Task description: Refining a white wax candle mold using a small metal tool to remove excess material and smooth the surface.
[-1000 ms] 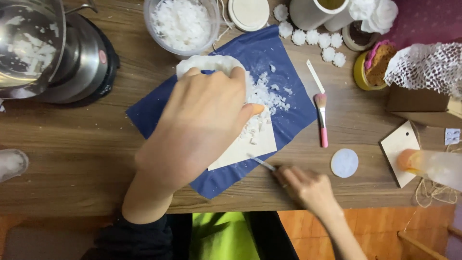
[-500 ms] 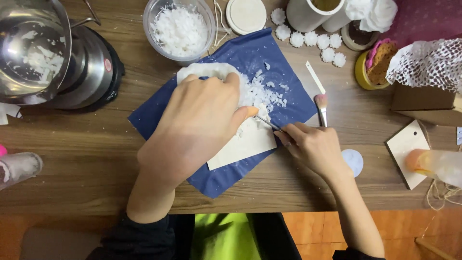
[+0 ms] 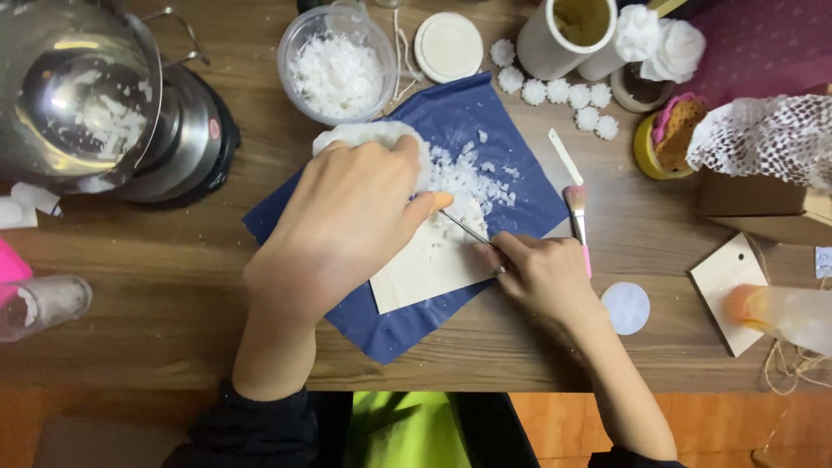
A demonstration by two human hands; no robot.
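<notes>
Right hand (image 3: 544, 276) slid up from table edge, now pinching thin tool (image 3: 465, 229), tip in white flakes (image 3: 468, 182). Left hand (image 3: 347, 217) clamps white block (image 3: 368, 134) on blue cloth (image 3: 520, 186), over pale board (image 3: 429, 264).

Wooden table (image 3: 156, 286), blue cloth (image 3: 511, 186), steel pot (image 3: 87, 104), brush (image 3: 576, 212)

sleeves: dark, pushed up past forearms | hands: bare | top: bright green
</notes>
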